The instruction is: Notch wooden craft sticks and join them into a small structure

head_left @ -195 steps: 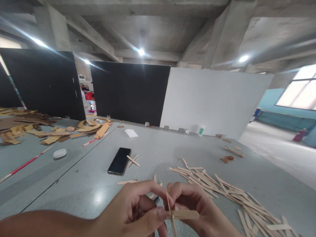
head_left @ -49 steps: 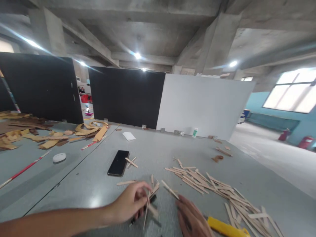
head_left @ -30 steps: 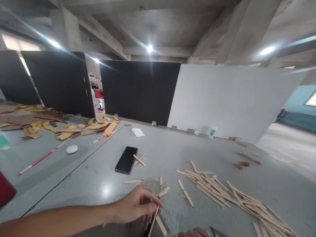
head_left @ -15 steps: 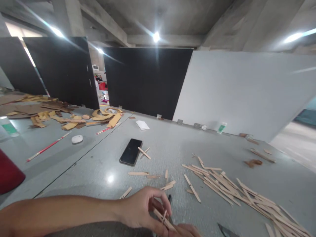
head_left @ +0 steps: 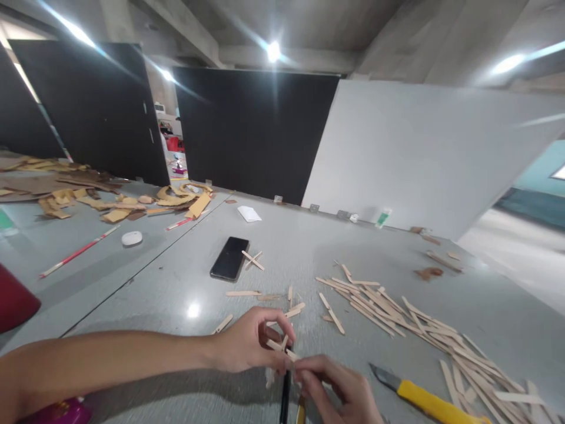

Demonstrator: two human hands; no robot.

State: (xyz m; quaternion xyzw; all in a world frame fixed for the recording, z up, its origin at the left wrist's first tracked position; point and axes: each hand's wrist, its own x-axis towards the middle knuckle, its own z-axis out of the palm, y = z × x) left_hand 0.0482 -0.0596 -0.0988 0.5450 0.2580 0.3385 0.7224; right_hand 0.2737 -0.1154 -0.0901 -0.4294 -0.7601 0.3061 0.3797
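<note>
My left hand (head_left: 251,344) reaches in from the left and pinches a small cross of wooden sticks (head_left: 281,347) just above the grey table (head_left: 145,300). My right hand (head_left: 339,391) comes up from the bottom edge, its fingertips closed on the same stick piece. A dark pen-like tool (head_left: 285,396) lies under the hands. To the right lies a yellow-handled utility knife (head_left: 424,400), blade out. A long heap of wooden sticks (head_left: 397,321) spreads across the table on the right.
A black phone (head_left: 229,266) lies further back with a glued stick cross (head_left: 253,259) beside it. Loose sticks (head_left: 242,292) lie between. Cardboard scraps (head_left: 110,203), a white mouse (head_left: 132,238) and a red-white rod (head_left: 75,253) are on the left table. Black and white partitions stand behind.
The view has tilted down and the right hand has come up into view to pinch the stick piece with the left. The yellow knife now lies on the table at the right.
</note>
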